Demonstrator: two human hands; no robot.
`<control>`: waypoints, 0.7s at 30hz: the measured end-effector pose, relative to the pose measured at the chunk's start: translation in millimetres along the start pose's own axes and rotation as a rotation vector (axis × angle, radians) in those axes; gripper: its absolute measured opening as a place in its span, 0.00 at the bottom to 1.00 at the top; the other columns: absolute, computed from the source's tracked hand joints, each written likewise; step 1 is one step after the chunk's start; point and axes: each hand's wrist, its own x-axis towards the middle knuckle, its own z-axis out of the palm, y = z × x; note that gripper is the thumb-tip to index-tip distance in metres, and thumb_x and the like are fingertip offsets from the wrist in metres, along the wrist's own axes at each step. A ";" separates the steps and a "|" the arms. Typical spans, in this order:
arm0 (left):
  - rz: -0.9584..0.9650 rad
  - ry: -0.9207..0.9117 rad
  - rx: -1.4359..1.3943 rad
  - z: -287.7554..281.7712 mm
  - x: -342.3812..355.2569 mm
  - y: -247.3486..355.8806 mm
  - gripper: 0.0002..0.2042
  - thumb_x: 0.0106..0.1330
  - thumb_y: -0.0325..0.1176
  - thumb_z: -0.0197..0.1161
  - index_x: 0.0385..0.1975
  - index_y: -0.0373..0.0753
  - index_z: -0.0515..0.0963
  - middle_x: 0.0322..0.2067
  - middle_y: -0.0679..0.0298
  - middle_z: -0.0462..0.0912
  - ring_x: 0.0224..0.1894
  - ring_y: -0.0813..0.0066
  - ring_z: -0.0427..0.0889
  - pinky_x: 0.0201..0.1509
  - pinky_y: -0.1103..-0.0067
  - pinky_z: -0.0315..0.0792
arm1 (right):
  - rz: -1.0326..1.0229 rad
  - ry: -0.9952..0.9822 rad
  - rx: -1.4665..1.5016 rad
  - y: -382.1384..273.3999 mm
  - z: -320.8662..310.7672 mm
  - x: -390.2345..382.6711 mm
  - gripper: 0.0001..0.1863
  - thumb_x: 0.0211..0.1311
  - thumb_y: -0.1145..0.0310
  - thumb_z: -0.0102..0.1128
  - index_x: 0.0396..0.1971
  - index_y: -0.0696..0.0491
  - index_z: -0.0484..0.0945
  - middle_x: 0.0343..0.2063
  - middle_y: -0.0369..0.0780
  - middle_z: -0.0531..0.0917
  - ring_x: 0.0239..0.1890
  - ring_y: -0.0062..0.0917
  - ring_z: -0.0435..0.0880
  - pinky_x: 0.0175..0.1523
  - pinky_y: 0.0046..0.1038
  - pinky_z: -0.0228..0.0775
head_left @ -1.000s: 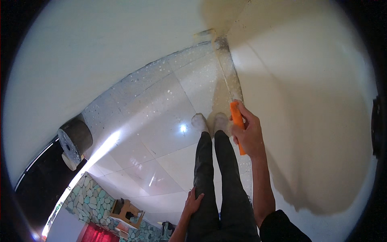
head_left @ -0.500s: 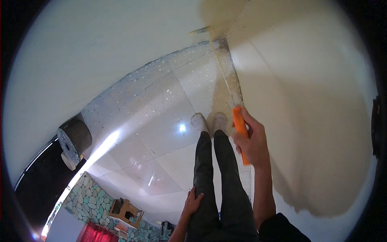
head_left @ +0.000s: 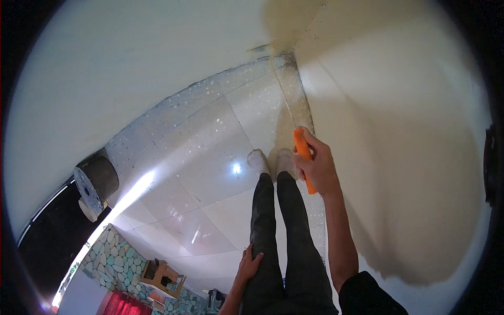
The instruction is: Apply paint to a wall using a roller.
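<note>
Head view: orange handle (head_left: 303,146) above speckled tiles (head_left: 202,136) beside pale walls (head_left: 136,63).

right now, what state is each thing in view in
Right hand: closed around the paint roller's orange handle
Roller head: by the wall, contact unclear
Left hand: resting on the left thigh
Feet: side by side
Tiled floor: speckled with pale spots

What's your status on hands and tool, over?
Right hand gripping orange, stick-shaped roller handle; left hand on dark-trousered left leg. Slim roller head at smooth, pale wall, near corner. No obstruction visible.
</note>
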 end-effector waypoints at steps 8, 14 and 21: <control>-0.004 0.034 -0.012 -4.6 -6.6 -4.9 0.34 0.65 0.52 0.56 0.65 0.37 0.58 0.60 0.42 0.65 0.61 0.44 0.67 0.64 0.63 0.63 | -0.126 0.063 -0.032 24.0 31.6 -17.4 0.31 0.53 0.77 0.56 0.61 0.59 0.66 0.30 0.38 0.76 0.18 0.17 0.74 0.22 0.22 0.69; 0.011 0.016 0.006 3.4 -2.6 -2.3 0.34 0.65 0.51 0.57 0.65 0.36 0.58 0.59 0.42 0.66 0.61 0.44 0.67 0.64 0.62 0.63 | -0.041 0.049 0.082 25.9 24.7 53.1 0.31 0.53 0.79 0.55 0.61 0.60 0.65 0.28 0.37 0.75 0.18 0.17 0.74 0.21 0.21 0.69; 0.007 0.040 -0.032 -3.5 -7.4 -11.4 0.34 0.65 0.51 0.57 0.65 0.35 0.58 0.59 0.42 0.66 0.61 0.44 0.68 0.63 0.62 0.64 | 0.003 -0.014 0.144 11.6 33.2 1.5 0.30 0.55 0.80 0.55 0.61 0.59 0.66 0.27 0.36 0.75 0.17 0.14 0.71 0.20 0.19 0.66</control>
